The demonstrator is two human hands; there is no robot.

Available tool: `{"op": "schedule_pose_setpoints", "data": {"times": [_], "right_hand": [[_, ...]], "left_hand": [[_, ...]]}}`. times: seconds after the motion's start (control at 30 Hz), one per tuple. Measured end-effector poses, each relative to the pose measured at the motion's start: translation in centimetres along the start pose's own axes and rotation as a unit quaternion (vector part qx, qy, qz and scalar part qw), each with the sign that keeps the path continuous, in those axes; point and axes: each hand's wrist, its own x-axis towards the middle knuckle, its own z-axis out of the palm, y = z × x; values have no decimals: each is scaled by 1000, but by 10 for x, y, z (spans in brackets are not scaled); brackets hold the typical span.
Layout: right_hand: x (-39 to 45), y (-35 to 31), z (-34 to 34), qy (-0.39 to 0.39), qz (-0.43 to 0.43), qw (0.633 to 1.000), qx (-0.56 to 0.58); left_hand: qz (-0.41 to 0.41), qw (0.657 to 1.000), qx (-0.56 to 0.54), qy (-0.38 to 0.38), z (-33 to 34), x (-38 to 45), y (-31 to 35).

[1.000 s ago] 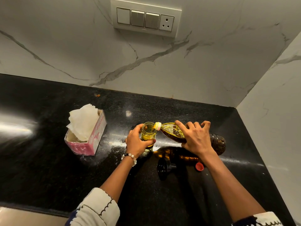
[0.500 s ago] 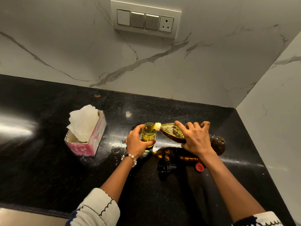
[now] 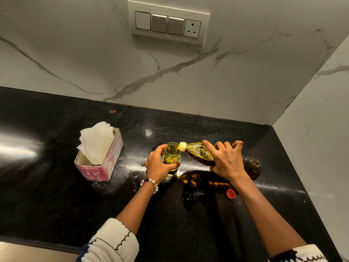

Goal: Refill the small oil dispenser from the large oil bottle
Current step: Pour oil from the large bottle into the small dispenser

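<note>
the left hand (image 3: 157,165) was wrapped around a small clear glass dispenser (image 3: 171,155), a round open-mouthed jar standing upright on the black speckled stone desk (image 3: 56,195). yellow-green oil sat in its lower part. the right hand (image 3: 227,160) gripped the large bottle (image 3: 196,151) from above, fingers spread over its ribbed, see-through plastic body, holding it tipped nearly flat, base to the right. its pale yellow neck rested at the dispenser's rim and a thin stream of oil ran into the jar. the oil in the bottle looked dark amber toward the base and greenish near the neck.

on the desk just in front of the bottle lay a black round lid with a stubby spout (image 3: 189,194), and beside it to the right a small red cap (image 3: 230,193). the glossy desk mirrored the bottle as an amber smear. well to the left stood a pink cardboard tissue box (image 3: 105,167), torn open, with crumpled white paper rising from it. a beaded bracelet (image 3: 150,183) circled the left wrist. the wall behind was white marble with grey veins, carrying a switch plate (image 3: 168,22).
</note>
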Motion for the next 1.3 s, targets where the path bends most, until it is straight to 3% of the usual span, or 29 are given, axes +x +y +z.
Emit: {"op": "schedule_pose_setpoints", "data": {"times": [1.3], "right_hand": [[2, 1, 1, -17, -4, 1000, -15]], "left_hand": [[-5, 1000, 7, -4, 0, 0, 0]]}}
